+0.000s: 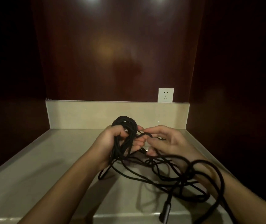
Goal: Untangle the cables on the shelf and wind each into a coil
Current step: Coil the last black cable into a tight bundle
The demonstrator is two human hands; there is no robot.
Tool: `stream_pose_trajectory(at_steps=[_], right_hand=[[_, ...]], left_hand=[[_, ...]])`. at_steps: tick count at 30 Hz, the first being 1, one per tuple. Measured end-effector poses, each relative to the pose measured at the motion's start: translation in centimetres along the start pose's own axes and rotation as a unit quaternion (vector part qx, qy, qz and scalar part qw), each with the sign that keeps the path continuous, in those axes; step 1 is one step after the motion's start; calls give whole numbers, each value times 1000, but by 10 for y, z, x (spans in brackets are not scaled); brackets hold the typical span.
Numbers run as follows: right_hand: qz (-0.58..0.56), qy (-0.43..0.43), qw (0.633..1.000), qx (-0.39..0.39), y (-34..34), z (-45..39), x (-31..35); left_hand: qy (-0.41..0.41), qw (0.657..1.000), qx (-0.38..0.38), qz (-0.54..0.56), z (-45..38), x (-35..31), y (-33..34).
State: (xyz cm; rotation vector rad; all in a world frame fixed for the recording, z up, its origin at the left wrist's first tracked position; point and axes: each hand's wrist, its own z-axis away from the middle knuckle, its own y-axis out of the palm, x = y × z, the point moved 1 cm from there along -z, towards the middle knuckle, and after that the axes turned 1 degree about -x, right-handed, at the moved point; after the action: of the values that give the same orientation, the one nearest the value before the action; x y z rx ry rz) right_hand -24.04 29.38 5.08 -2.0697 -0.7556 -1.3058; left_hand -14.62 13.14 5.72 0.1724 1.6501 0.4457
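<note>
Left hand [112, 139] is gripping a bundle of cable [125, 126], fingers curled round it. Right hand [166, 141] is pinching one strand, forearm extending forward.

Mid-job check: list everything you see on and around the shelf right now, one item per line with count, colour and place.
black braided cable bundle: one partly wound coil, black, held up above the middle of the shelf in the left hand.
loose black cable loops: a tangle, how many cables I cannot tell, black, spread over the right front of the shelf and draped across the right forearm.
metal-tipped cable plug: one, dark with a grey sleeve, at the shelf's front edge.
beige stone shelf: one, beige, with a low back lip.
white wall socket: one, white, on the dark wood back panel, right of centre.
left hand: grip closed round the coil.
right hand: fingers pinching a strand beside the coil.
</note>
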Motion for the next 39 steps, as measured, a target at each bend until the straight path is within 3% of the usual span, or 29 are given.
stream_pose_trajectory(at_steps=[2, 5, 7, 11, 13, 15, 17, 19, 21, 24, 26, 28, 30, 32, 34, 35, 37, 39], right_hand=[[-4, 39, 996, 81, -15, -9, -3], [-89, 125, 971, 185, -36, -14, -16], [-136, 150, 965, 167, -48, -14, -24], [-164, 145, 975, 37, -77, -13, -7], [-54, 114, 991, -44, -83, -9, 26], [173, 66, 980, -76, -68, 0, 70], [419, 4, 906, -56, -34, 14, 99], [555, -37, 831, -20, 16, 29, 105], [580, -66, 812, 7, 59, 33, 82], [594, -14, 804, -22, 76, 17, 27], [610, -76, 785, -78, 52, 4, -2], [611, -194, 761, -103, 24, -6, -31], [548, -257, 790, -99, 5, -12, -47], [402, -264, 870, -107, -1, -15, -36], [220, -199, 953, -54, 2, -20, -23], [160, -163, 973, -23, 5, -22, -16], [126, -121, 985, 6, 5, -27, -11], [168, -112, 979, -13, 3, -33, -11]], left_hand=[[47, 998, -40, -25, -2, 1, 3], [69, 997, -30, 26, 0, -2, 11], [73, 996, -35, 38, -1, -2, 13], [86, 990, -109, -17, -4, -2, 4], [92, 983, -152, -46, -6, -7, 1], [103, 974, -189, -69, -11, -12, 3], [113, 963, -219, -105, -20, -14, 8], [114, 955, -237, -136, -28, -16, 13], [106, 957, -240, -126, -34, -16, 18], [110, 956, -255, -93, -33, -19, 22], [75, 970, -227, -45, -28, -23, 23], [7, 986, -165, 14, -22, -24, 29], [-26, 992, -111, 62, -20, -21, 38], [-17, 989, -85, 123, -22, -20, 43], [16, 977, -86, 195, -26, -24, 40], [31, 969, -86, 230, -27, -25, 37], [50, 956, -79, 279, -28, -26, 34], [70, 951, -73, 291, -28, -22, 37]])
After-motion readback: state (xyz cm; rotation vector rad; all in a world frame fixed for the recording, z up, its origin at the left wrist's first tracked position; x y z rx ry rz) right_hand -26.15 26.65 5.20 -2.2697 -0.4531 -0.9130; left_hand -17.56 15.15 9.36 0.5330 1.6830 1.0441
